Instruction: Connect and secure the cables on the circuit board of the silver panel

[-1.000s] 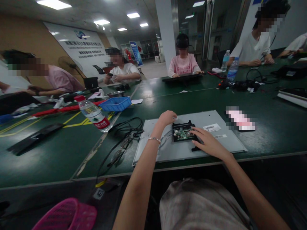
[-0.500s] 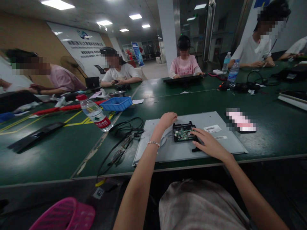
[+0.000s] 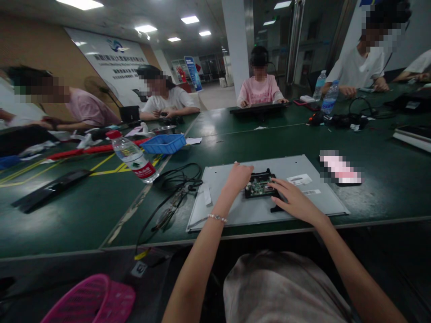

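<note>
A flat grey panel point(image 3: 225, 215) lies on the green table, carrying a black bracket with a green circuit board point(image 3: 261, 185). My left hand point(image 3: 238, 177) is at the board's upper left corner, its fingers bent together; whatever they hold is hidden. My right hand point(image 3: 291, 197) rests on the board's right side, fingers apart, fingertips at the black frame. A small white strip point(image 3: 206, 194) shows on the panel left of my left wrist. White labels point(image 3: 299, 179) are stuck on the panel to the right.
Black cables point(image 3: 178, 184) and a water bottle point(image 3: 134, 157) are left of the panel, with a blue tray point(image 3: 164, 144) behind. A phone point(image 3: 340, 168) lies to the right. A pink basket point(image 3: 117, 298) stands below the table edge. Several people sit around the table.
My left hand has shifted slightly right and toward me, over the board's corner. The white strip now shows beside my wrist. My right hand has barely moved.
</note>
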The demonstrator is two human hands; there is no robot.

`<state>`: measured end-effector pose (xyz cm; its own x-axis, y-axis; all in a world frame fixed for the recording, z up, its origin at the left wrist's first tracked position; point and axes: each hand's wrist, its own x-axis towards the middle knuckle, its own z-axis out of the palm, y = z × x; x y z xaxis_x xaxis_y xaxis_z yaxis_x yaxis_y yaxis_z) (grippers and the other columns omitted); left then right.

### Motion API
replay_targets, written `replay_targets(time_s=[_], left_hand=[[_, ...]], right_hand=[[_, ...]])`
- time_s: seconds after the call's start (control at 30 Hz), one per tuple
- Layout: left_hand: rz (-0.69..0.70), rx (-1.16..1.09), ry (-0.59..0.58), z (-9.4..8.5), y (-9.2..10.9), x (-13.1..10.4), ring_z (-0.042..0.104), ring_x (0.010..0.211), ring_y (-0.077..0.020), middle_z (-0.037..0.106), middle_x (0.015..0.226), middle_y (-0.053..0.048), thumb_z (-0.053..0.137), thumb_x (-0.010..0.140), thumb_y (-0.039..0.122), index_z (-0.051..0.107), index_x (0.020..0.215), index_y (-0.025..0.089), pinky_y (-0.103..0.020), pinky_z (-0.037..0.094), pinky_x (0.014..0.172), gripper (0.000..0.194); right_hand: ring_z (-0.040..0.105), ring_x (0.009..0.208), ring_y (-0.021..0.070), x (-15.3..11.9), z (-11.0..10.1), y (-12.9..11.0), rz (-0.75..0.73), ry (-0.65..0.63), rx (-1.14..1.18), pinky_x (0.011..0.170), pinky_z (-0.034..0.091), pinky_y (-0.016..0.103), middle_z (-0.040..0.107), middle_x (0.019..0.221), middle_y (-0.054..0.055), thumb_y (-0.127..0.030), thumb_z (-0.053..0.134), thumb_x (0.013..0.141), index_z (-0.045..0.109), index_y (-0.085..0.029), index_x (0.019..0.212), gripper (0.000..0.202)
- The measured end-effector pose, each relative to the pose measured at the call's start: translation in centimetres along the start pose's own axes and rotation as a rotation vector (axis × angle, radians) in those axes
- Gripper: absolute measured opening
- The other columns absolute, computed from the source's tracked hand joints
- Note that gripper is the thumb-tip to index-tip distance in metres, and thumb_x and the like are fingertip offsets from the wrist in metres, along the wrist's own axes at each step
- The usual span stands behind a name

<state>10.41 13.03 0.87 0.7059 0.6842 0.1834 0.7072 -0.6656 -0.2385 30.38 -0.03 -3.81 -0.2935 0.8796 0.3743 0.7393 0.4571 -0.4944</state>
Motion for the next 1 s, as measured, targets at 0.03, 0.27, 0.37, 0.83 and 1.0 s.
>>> replay_targets(time_s=[0.03,0.27,0.37,0.83,1.0], left_hand=[[-0.006,-0.005,-0.001,-0.05,-0.02,-0.04,0.068,0.081,-0.0219,0.071,0.079,-0.011,0.046,0.091,0.012,0.065,0.091,0.013,-0.039,0.04,0.095,0.019],[-0.038,-0.04,0.006,-0.39,-0.04,-0.6,0.066,0.084,-0.0202,0.072,0.085,-0.01,0.044,0.091,0.016,0.068,0.089,0.015,-0.035,0.042,0.09,0.024],[-0.048,-0.045,0.008,-0.5,-0.01,-0.55,0.066,0.082,-0.0201,0.072,0.082,-0.01,0.046,0.09,0.016,0.069,0.083,0.016,-0.036,0.041,0.093,0.024],[-0.151,-0.106,0.11,-0.29,-0.16,-0.4,0.064,0.094,-0.0213,0.073,0.093,-0.01,0.047,0.089,0.016,0.073,0.091,0.019,-0.037,0.039,0.092,0.026],[-0.131,-0.127,0.075,0.21,-0.23,-0.51,0.065,0.089,-0.0198,0.074,0.088,-0.008,0.049,0.087,0.015,0.074,0.086,0.019,-0.038,0.037,0.097,0.025]], right_hand=[[0.041,0.133,0.0255,0.01,0.0,0.0,0.001,-0.003,-0.001,0.11,0.034,0.048,0.044,0.145,0.008,-0.041,0.045,0.092,0.045,-0.027,0.139,0.049],[0.041,0.132,0.0254,-0.01,-0.1,-0.1,0.008,-0.004,-0.008,0.11,0.034,0.047,0.045,0.145,0.008,-0.041,0.045,0.092,0.044,-0.027,0.139,0.049],[0.042,0.132,0.0254,-0.03,-0.09,-0.11,0.004,0.0,-0.011,0.11,0.034,0.047,0.045,0.145,0.008,-0.041,0.045,0.093,0.044,-0.027,0.139,0.049],[0.042,0.132,0.026,-0.02,0.0,-0.06,-0.005,0.01,0.011,0.109,0.035,0.049,0.045,0.144,0.007,-0.041,0.045,0.092,0.044,-0.03,0.14,0.049],[0.041,0.133,0.0258,-0.05,0.02,-0.03,-0.002,0.005,0.007,0.11,0.035,0.048,0.044,0.146,0.008,-0.041,0.045,0.092,0.044,-0.028,0.14,0.049]])
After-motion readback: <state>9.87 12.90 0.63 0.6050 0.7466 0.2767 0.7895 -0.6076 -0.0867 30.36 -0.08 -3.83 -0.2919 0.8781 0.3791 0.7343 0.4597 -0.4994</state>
